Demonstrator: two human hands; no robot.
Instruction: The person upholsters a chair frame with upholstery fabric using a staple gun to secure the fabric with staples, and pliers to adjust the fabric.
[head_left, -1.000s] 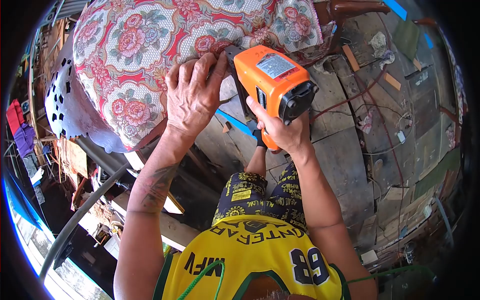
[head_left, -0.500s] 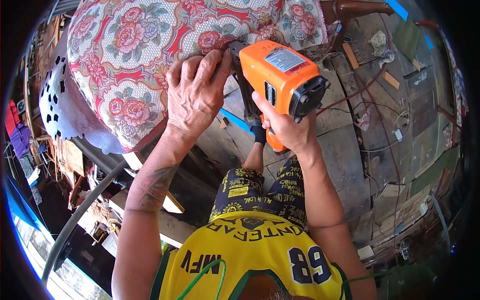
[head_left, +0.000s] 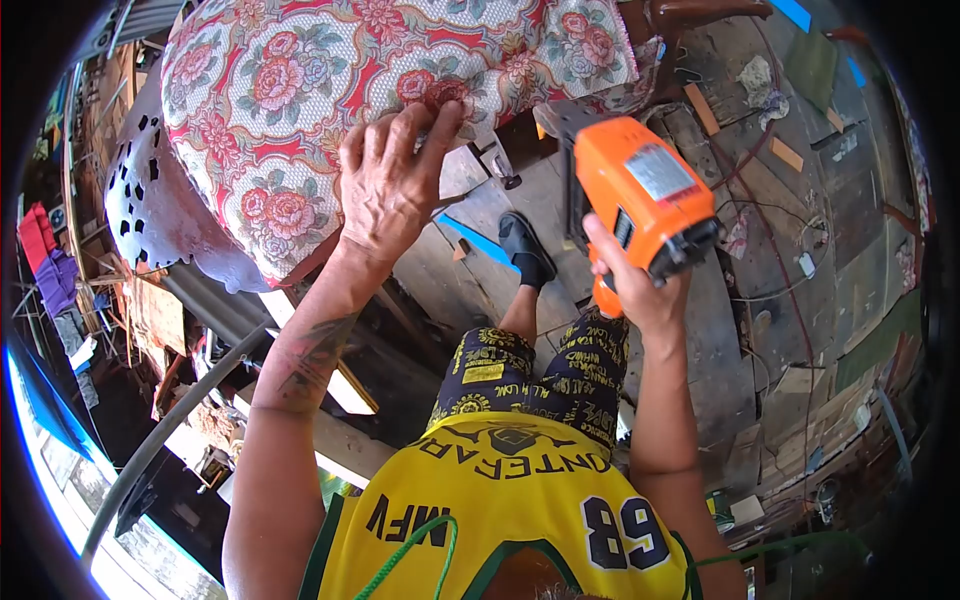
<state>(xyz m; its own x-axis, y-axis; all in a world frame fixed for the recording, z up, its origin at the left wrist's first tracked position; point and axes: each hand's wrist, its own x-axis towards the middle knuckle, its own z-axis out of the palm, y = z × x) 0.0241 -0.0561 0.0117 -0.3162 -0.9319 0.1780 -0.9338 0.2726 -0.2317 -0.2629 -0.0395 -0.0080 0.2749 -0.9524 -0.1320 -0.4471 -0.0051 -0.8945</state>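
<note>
Floral upholstery fabric (head_left: 275, 85) in red, pink and white covers a curved piece of furniture at the upper left. My left hand (head_left: 390, 185) lies at its lower edge, fingers bent and pressed onto the cloth; the thumb is mostly hidden. In my right hand (head_left: 640, 285) is an orange staple gun (head_left: 640, 170) with a black end cap, my fingers wrapped round its grip. Its nose points up and left, apart from the fabric, with a gap between the tool and my left hand.
Wooden floorboards (head_left: 690, 330) carry scraps, cords and orange strips (head_left: 787, 153). A blue strip (head_left: 480, 243) lies near my shoe (head_left: 525, 248). A dark wooden furniture leg (head_left: 710, 12) juts out at the top right. A grey pipe (head_left: 170, 440) and clutter stand at the left.
The staple gun in my right hand has moved right and slightly down, away from the fabric's edge and my left hand. My left hand stays on the fabric, which appears shifted slightly in view.
</note>
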